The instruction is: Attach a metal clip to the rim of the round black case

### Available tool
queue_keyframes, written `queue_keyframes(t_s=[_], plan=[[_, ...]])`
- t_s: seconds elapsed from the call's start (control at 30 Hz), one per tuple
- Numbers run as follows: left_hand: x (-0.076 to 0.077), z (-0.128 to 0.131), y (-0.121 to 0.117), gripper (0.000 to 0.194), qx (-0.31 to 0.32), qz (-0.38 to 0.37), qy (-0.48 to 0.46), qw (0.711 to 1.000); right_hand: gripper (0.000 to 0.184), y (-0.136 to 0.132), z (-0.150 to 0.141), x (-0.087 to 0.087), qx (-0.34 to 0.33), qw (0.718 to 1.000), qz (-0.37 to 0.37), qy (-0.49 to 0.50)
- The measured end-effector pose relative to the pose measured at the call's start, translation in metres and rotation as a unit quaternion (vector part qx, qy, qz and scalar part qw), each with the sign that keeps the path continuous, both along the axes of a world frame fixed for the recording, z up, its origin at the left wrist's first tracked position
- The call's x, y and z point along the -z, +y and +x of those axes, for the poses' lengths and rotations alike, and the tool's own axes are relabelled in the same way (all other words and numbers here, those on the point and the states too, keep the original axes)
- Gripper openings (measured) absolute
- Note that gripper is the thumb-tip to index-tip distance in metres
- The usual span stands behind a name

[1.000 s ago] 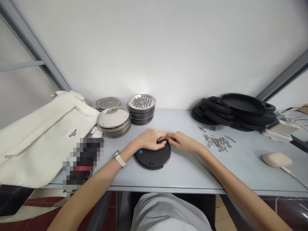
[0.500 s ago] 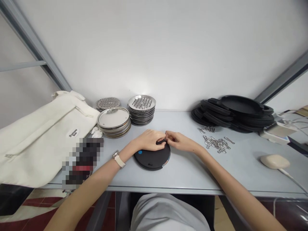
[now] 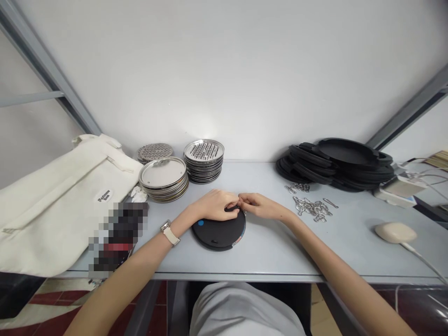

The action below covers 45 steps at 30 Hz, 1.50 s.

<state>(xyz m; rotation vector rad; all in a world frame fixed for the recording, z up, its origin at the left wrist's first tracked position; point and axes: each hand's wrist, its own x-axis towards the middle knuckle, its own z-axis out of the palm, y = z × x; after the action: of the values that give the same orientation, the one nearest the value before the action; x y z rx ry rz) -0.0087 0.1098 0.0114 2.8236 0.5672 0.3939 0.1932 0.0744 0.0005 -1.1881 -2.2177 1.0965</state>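
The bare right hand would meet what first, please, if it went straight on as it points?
Probably the bare left hand, ahead of the right hand near the far edge of the round black disc; whether the hands touch is unclear.

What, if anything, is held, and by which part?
The left hand holds the black disc by its far-right rim. The right hand pinches there, but what it grips is hidden.

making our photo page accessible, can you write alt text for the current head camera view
A person's left hand and right hand meet at the far right edge of a round black disc on a grey table. Stacks of round metal plates and a cream bag sit to the left, metal clips and piled black pieces to the right.
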Motion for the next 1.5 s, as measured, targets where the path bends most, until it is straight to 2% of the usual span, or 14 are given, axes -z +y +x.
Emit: queue_keyframes(t_s=[0.3, 0.63, 1.0, 1.2, 1.33, 1.5], plan=[[-0.0026, -0.0010, -0.0003, 0.025, -0.014, 0.001, 0.014, 1.000, 0.037, 0.0000, 0.0021, -0.0015, -0.019, 0.999, -0.032, 0.030], [-0.0024, -0.0012, 0.0003, 0.026, -0.003, 0.007, 0.013, 1.000, 0.045, 0.0020, 0.0038, 0.0019, -0.037, 0.997, -0.051, 0.051], [-0.0025, -0.0010, 0.0000, 0.027, -0.003, -0.002, 0.014, 1.000, 0.043, 0.0023, 0.0055, 0.0041, -0.037, 0.998, -0.041, 0.038], [-0.0007, -0.0005, 0.0009, 0.026, 0.006, 0.018, 0.013, 1.000, 0.046, 0.0013, 0.0043, 0.0019, -0.040, 0.998, -0.034, 0.032], [-0.0003, 0.0002, 0.0002, 0.025, 0.017, 0.043, 0.023, 0.999, 0.046, 0.0017, 0.0040, 0.0017, -0.033, 0.998, -0.055, 0.022], [-0.0007, 0.0005, -0.0022, 0.023, 0.021, 0.053, 0.022, 0.998, 0.044, 0.0036, 0.0059, -0.0017, -0.060, 0.994, -0.089, 0.021]])
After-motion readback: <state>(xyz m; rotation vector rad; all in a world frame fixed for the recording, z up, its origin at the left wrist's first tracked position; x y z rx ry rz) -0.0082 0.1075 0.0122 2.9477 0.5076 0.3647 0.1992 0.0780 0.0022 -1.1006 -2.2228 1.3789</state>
